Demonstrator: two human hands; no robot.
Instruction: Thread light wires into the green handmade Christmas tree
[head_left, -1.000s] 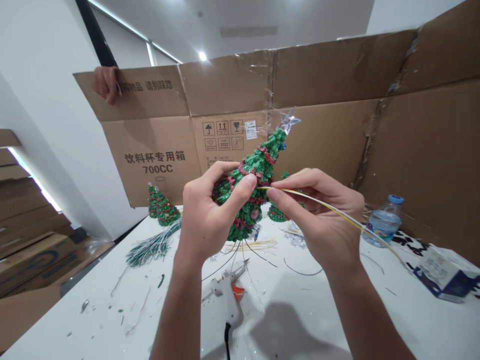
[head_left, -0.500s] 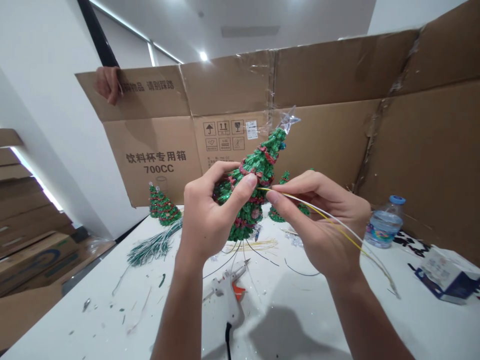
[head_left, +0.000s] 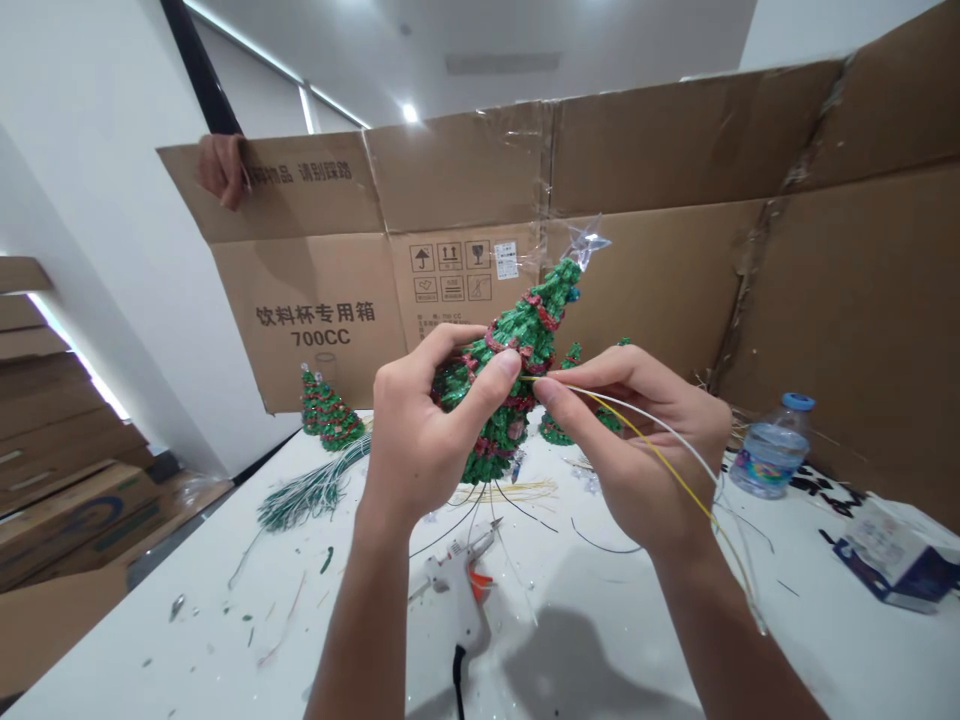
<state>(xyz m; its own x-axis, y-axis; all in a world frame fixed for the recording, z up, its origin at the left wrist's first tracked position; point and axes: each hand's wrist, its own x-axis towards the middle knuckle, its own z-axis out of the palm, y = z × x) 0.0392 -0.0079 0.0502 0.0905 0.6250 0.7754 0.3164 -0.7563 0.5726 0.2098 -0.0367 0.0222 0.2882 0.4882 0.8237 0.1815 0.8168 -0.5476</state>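
My left hand (head_left: 421, 430) is closed around a small green glittery Christmas tree (head_left: 525, 345) with red trim and a clear star on top, held tilted above the white table (head_left: 225, 640). My right hand (head_left: 637, 440) pinches thin yellow and white wires (head_left: 675, 470) between thumb and forefinger, their tips against the tree's side next to my left thumb. The wires trail back over my right wrist and down toward the table.
A white glue gun (head_left: 454, 585) lies on the table below my hands. Finished small trees (head_left: 324, 412) and a bundle of green wires (head_left: 311, 492) lie at the left. A water bottle (head_left: 769, 455) and a box (head_left: 892, 560) sit at the right. Another person's hand (head_left: 221, 170) grips the cardboard wall (head_left: 675, 200).
The wires' free end has swung down and inward, from out near the box to beside my right forearm. Both hands keep their grip, with the tree barely shifted.
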